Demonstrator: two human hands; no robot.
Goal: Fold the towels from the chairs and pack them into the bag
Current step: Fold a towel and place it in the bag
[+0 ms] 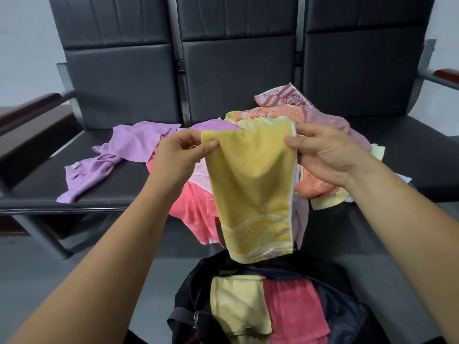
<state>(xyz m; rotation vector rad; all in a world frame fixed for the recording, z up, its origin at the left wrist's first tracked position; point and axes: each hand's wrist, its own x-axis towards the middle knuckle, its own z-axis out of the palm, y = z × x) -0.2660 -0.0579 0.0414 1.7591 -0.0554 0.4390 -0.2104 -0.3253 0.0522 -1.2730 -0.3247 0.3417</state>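
Soft, even indoor light, moderately bright. Dull sheen on the black padded chairs (238,60); dark shadow underneath them. Wide-angle bowing left and right of them. Slight overall softness.

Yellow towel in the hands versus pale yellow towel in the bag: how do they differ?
The yellow towel hangs, pinched at its top corners by the left hand and right hand; the pale yellow towel lies folded in the bag. The yellow towel is deeper in colour than the pale yellow towel. The yellow towel shows a patterned band near its bottom; the pale yellow towel looks plain. Both are yellow cloths.
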